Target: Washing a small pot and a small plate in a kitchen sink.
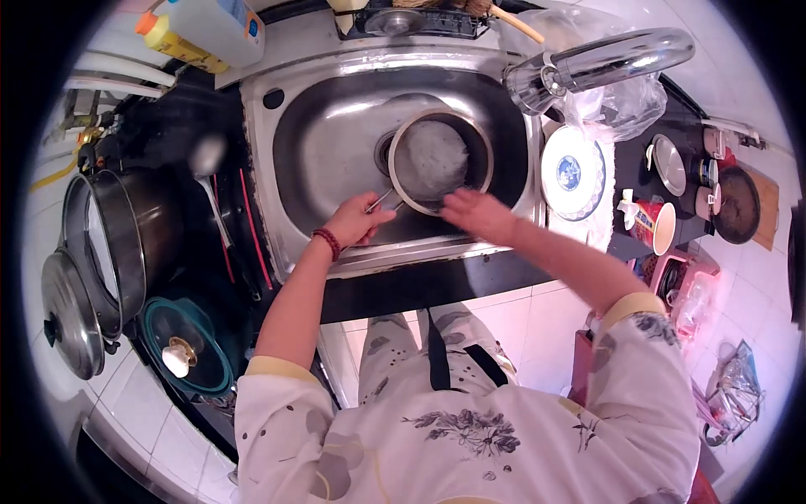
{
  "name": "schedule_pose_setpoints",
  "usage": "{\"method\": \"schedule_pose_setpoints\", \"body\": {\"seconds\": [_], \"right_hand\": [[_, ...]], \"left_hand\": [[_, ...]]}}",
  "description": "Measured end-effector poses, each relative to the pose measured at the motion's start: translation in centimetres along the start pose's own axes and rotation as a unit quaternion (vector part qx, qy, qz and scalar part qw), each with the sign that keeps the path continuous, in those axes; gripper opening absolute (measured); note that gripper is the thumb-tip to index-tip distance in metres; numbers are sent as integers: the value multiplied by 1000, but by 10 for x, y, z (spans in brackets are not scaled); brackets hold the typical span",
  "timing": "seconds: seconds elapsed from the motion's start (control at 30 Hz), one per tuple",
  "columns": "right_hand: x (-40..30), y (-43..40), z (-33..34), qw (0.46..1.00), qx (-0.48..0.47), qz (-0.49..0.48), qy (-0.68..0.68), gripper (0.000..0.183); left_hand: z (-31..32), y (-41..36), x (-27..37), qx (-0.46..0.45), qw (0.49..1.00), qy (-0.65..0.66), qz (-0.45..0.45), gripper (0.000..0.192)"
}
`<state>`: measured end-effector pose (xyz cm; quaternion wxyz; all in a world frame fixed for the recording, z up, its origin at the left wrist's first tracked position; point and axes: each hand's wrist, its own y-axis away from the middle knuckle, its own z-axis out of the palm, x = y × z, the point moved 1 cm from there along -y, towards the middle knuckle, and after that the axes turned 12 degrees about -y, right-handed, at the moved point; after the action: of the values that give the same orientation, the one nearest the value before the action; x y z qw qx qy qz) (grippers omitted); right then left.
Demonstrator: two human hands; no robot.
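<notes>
A round metal pot with a pale rim sits in the stainless steel sink, right of the drain. Cloudy, whitish contents show inside it, blurred; I cannot tell whether this is water or something else. My left hand, with a dark red beaded bracelet at the wrist, grips a thin metal handle that reaches the pot's near-left side. At the near-right rim is my right hand, fingers stretched out and blurred. Nothing shows in its grasp, and contact with the rim is unclear.
A chrome faucet arches over the sink's back right corner. Plates and a red paper cup stand to the right. At left are a ladle, a large steel pot and a glass lid. Bottles stand back left.
</notes>
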<state>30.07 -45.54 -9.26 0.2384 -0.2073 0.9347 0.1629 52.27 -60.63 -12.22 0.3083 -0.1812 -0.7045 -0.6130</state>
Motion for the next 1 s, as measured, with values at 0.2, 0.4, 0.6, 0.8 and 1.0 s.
{"method": "schedule_pose_setpoints", "body": {"seconds": [0.2,0.4,0.6,0.8,1.0], "right_hand": [[-30,-52,11,985,113,80,-99,30],[33,4,-20,992,-59,12,108,19],[45,-47,-5,952,-230,193,56,23],[-8,-63,25,888,103,273,-354,26],[32,-26,-42,941,-264,137,161,29]], "left_hand": [[-1,2,-5,15,1000,0,-11,29],[3,7,0,46,999,-13,8,30],[10,4,-5,112,990,-81,37,33],[10,5,-11,149,980,-131,30,45],[10,11,-2,154,973,-168,24,46]]}}
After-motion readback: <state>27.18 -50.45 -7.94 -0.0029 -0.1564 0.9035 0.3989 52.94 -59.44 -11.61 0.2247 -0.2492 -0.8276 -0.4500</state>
